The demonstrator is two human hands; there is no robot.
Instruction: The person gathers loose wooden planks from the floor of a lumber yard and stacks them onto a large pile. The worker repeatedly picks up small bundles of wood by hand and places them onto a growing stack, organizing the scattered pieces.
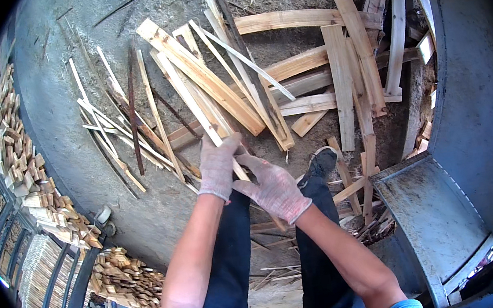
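Both my hands wear pale, reddish-stained work gloves. My left hand (217, 165) is closed round a long pale wooden strip (182, 94), which slants from the far left down toward my legs. Close beside it, my right hand (274, 189) grips the strip's near end, thumb on one side and fingers on the other. Part of the strip is hidden under the gloves. Just right of it, a wider light board (200, 76) slants the same way. Thin sticks and bark-edged slats (132, 112) lie to the left of my hands.
More boards (341, 81) lie crossed on the dirty floor (179, 8) at the right. A blue-grey metal stand (431, 205) rises at the right, beside my shoe (320, 164). Stacked wood pieces (14, 145) line the left, with another stack (125, 279) at the lower left.
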